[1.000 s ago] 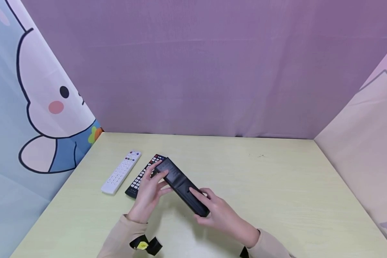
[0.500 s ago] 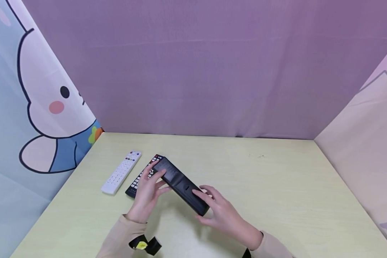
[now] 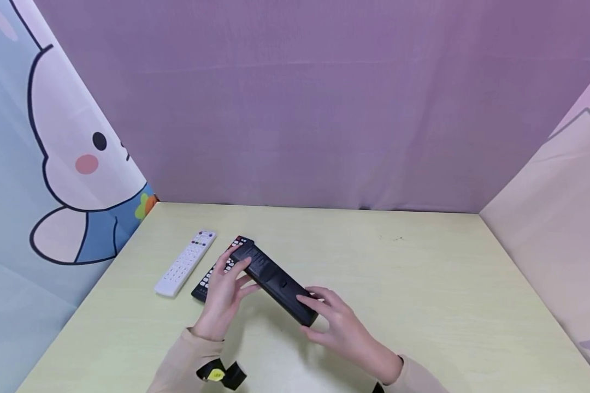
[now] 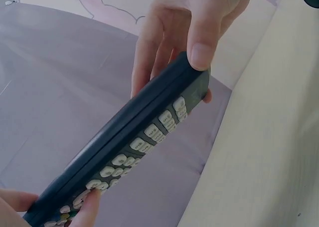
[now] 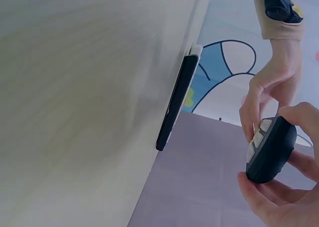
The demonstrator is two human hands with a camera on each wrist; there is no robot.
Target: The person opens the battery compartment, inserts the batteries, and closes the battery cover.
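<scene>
A black remote control (image 3: 277, 281) is held above the table, its back with the battery cover facing up in the head view. My left hand (image 3: 222, 300) pinches its upper left end between thumb and fingers. At the lower right end, my right hand (image 3: 343, 330) grips the remote with the thumb on one edge and fingers on the back and far side. From the left wrist, rows of white buttons show on the underside of the remote (image 4: 127, 132). The right wrist view sees the rounded end of the remote (image 5: 274, 149) between the right fingers.
Left of the hands lie a white remote (image 3: 186, 263) and another black remote with white buttons (image 3: 204, 282), partly hidden behind my left hand. Both rest on the pale table (image 3: 423, 284). A purple curtain (image 3: 314, 109) stands behind the table's back edge.
My right fingers have slid a little down the remote's back towards its lower end, baring a small slot on the cover. The remote has shifted slightly left; my left hand keeps its hold.
</scene>
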